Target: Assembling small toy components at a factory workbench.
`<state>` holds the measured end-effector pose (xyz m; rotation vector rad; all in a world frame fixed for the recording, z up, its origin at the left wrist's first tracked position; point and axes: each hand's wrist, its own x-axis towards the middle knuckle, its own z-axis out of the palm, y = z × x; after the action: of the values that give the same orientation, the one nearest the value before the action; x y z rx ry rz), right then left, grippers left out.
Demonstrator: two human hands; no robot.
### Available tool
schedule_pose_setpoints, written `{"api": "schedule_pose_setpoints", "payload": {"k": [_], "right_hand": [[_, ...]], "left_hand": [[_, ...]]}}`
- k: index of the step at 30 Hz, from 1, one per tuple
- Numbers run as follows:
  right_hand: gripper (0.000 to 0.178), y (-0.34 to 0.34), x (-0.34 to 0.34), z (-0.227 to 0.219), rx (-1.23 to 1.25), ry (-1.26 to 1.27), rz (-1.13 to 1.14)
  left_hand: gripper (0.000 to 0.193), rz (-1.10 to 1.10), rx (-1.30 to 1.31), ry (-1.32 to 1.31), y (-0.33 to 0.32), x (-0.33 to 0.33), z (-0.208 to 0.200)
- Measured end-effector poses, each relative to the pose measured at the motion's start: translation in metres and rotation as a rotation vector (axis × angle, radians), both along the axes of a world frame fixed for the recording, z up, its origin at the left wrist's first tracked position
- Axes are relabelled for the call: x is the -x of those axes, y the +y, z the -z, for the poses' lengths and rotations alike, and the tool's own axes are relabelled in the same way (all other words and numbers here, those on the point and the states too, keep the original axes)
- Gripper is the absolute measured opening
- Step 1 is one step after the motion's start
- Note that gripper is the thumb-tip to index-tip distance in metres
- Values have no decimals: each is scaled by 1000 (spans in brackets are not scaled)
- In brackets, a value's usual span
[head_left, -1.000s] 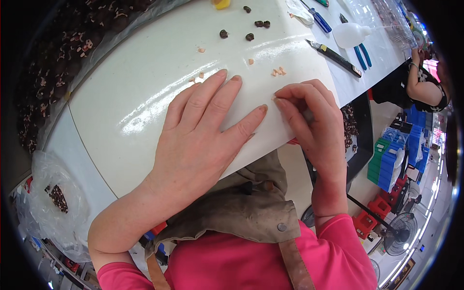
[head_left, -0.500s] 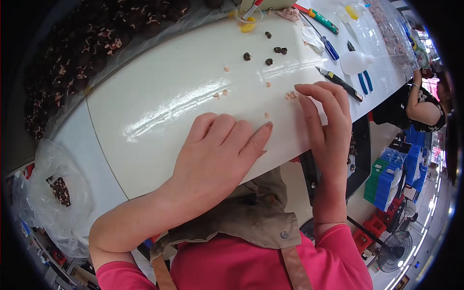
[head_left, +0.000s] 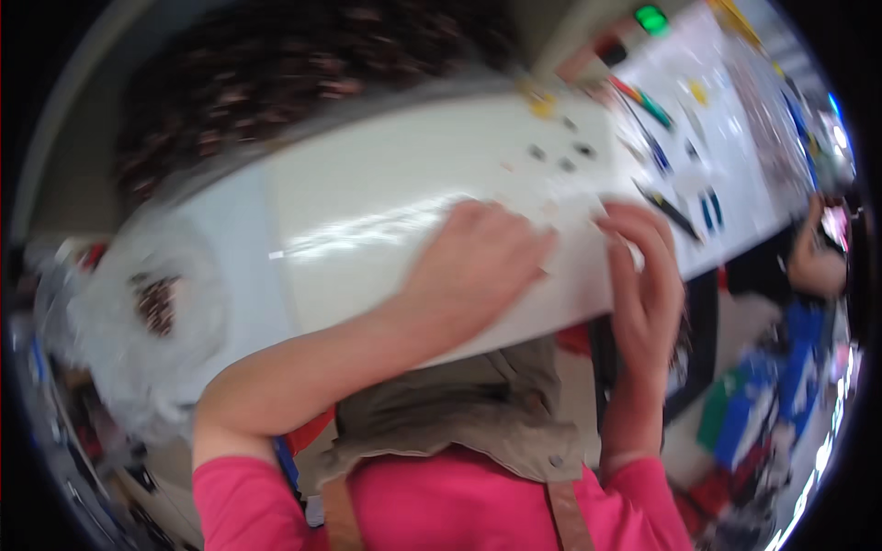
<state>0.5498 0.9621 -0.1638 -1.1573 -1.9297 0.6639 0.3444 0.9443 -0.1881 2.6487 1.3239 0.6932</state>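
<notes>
The view is blurred by motion. My left hand rests on the glossy white board with its fingers curled under; what they hold, if anything, is hidden. Just right of it, above the board's right part, is my right hand. Its thumb and index fingertips come together in a pinch, and a tiny pale speck seems to show there. Small pale pink bits lie beyond my hands. Several small dark pieces sit farther back on the board.
A heap of dark pieces fills the far left. A clear plastic bag with dark bits stands left. At right lie a black-handled cutter, a blue screwdriver and blue-handled pliers. Another person's arm shows far right.
The whole view has shifted, so the board and tools appear farther right and lower, and it is blurrier. My right thumb and index tips look closer together. My left hand stays curled on the board.
</notes>
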Motion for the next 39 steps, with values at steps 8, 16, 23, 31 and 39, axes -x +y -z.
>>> {"api": "schedule_pose_setpoints", "payload": {"k": [8,16,23,31,39], "right_hand": [[4,-250,40,-360,48,1260,-709],[10,-345,-10,-438,320,1400,-1079],[11,-423,-47,-470,264,1438,-990],[18,-460,-97,-411,299,1191,-1295],[16,-427,-217,-40,482,663,-282]], "left_hand": [[33,-39,-73,-27,-185,-5,-276],[32,-251,-119,-104,-190,47,-373],[26,-652,-335,78,-148,116,-382],[26,-679,-347,-60,-227,93,-340],[33,-260,967,-1066,-378,-149,-127]]}}
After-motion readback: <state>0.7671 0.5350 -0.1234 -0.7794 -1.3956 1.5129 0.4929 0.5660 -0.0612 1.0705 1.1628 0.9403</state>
